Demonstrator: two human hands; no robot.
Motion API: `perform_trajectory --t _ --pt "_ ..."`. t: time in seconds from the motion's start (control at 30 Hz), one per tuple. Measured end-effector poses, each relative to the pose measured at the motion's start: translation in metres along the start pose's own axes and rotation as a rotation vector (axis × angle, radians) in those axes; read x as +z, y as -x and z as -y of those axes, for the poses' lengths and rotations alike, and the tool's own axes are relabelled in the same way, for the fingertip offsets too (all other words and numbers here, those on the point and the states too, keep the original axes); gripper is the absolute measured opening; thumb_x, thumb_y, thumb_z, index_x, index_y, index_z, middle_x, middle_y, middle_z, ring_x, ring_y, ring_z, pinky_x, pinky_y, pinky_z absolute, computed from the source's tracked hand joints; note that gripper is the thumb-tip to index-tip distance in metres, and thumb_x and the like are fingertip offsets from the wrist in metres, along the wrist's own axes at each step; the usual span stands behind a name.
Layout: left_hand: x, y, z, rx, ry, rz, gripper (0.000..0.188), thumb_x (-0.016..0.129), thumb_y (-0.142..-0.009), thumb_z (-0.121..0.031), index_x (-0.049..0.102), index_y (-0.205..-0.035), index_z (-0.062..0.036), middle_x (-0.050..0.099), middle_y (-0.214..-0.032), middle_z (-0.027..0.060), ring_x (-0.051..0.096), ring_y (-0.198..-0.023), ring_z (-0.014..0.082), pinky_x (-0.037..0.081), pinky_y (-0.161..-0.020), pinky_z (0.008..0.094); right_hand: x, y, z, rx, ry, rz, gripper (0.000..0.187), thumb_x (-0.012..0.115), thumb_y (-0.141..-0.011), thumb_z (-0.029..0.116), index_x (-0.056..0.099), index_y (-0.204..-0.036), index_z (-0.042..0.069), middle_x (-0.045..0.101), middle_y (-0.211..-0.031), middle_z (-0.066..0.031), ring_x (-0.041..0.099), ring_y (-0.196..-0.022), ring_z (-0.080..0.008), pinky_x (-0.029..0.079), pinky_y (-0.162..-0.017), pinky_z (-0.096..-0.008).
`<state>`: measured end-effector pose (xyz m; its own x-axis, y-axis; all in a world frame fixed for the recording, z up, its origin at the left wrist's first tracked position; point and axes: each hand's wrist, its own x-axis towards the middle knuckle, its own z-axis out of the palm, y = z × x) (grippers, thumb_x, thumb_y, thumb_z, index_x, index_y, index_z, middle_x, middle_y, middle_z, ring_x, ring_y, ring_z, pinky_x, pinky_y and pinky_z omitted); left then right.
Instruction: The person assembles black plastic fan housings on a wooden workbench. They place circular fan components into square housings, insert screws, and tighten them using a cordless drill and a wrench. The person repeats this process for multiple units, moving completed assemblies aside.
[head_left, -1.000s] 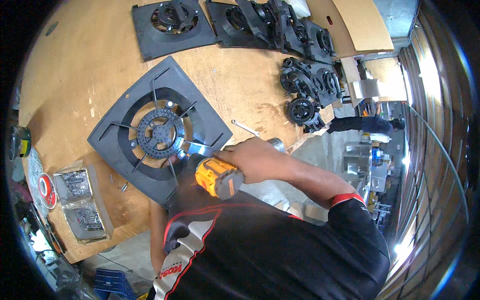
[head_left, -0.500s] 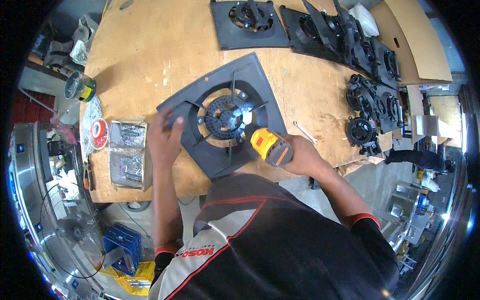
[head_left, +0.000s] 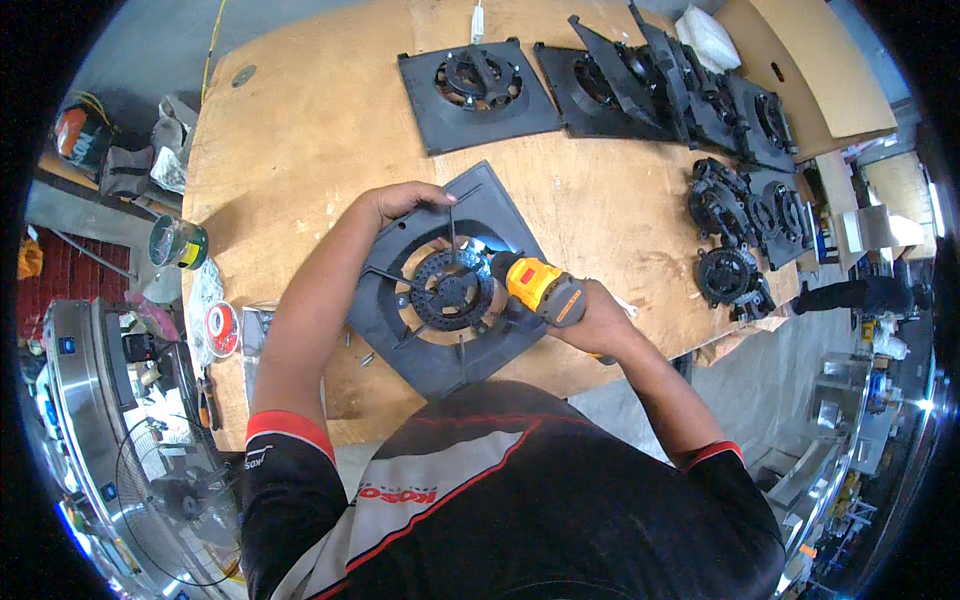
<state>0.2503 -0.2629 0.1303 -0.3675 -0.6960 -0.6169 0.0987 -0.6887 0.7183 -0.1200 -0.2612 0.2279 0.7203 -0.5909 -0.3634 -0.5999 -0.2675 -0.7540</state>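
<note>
A square black gas-burner plate (head_left: 507,213) lies turned cornerwise on the table before me. A round slotted burner ring and thin metal prongs (head_left: 463,350) sit in its round opening. My left hand (head_left: 412,199) reaches over the plate's far left edge, its fingertips closed at the outer end of the far prong. My right hand (head_left: 598,318) grips a yellow and black cordless drill (head_left: 537,284), whose nose points left at the ring's right side. A bright light patch shows there. The drill's tip and what it touches are hard to make out.
Small metal screws (head_left: 367,359) lie left of the plate, near a partly hidden parts box (head_left: 257,335). Red tape (head_left: 221,322), pliers (head_left: 208,402) and a green container (head_left: 178,242) line the left edge. More burner plates (head_left: 480,120), burner castings (head_left: 722,275) and a carton (head_left: 810,75) stand beyond and right.
My left hand has moved from beside the plate to its far edge and closed at the prong. Loose screws now show on the table. The camera view has shifted; the drill stays near the ring.
</note>
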Motion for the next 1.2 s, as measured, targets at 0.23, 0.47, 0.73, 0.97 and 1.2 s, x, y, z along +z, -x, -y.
perform_trajectory --t 0.23,0.47,0.73,0.97,1.2 --pt "0.021 0.001 -0.008 0.07 0.233 0.013 0.069 0.047 -0.098 -0.06 0.06 -0.132 -0.0012 0.07 -0.115 0.0202 0.072 -0.097 0.0266 0.061 -0.08 0.0418 -0.001 -0.012 0.006 -0.01 0.037 -0.016 0.041 0.08 -0.074 0.021 0.069 -0.109 0.005 0.074 -0.096 -0.0171 0.071 -0.091 -0.0339 0.055 -0.079 -0.039" --pt "0.017 -0.006 -0.006 0.022 0.258 0.116 0.09 0.04 -0.092 -0.077 0.061 -0.131 0.0004 0.07 -0.116 0.0217 0.073 -0.093 0.0288 0.06 -0.082 0.0397 -0.016 -0.019 0.009 0.016 0.068 0.065 0.041 0.079 -0.073 0.022 0.069 -0.11 0.006 0.073 -0.096 -0.0168 0.072 -0.091 -0.0325 0.056 -0.08 -0.0378" --pt "0.03 0.002 -0.017 0.014 0.164 0.062 0.089 0.038 -0.09 -0.08 0.065 -0.129 -0.0051 0.072 -0.11 0.0167 0.072 -0.084 0.0238 0.06 -0.075 0.0354 -0.035 -0.04 0.061 -0.022 0.623 0.217 0.053 0.071 -0.077 0.035 0.064 -0.123 0.01 0.072 -0.097 -0.0196 0.068 -0.093 -0.0397 0.054 -0.078 -0.0493" --pt "0.028 -0.005 -0.008 0.101 0.162 0.099 0.074 0.037 -0.098 -0.069 0.062 -0.131 -0.0082 0.073 -0.103 0.0123 0.072 -0.083 0.0224 0.06 -0.074 0.0356 -0.027 -0.039 0.058 -0.055 0.71 0.186 0.049 0.073 -0.073 0.03 0.066 -0.119 0.013 0.072 -0.093 -0.0181 0.068 -0.089 -0.0388 0.054 -0.076 -0.0475" --pt "0.024 -0.003 -0.007 0.11 0.101 0.106 0.07 0.04 -0.099 -0.066 0.061 -0.132 -0.0081 0.072 -0.109 0.0117 0.072 -0.086 0.0207 0.059 -0.07 0.034 -0.041 -0.051 0.071 -0.134 0.77 0.239 0.04 0.072 -0.074 0.025 0.066 -0.112 0.013 0.072 -0.094 -0.0158 0.068 -0.093 -0.037 0.054 -0.078 -0.0496"
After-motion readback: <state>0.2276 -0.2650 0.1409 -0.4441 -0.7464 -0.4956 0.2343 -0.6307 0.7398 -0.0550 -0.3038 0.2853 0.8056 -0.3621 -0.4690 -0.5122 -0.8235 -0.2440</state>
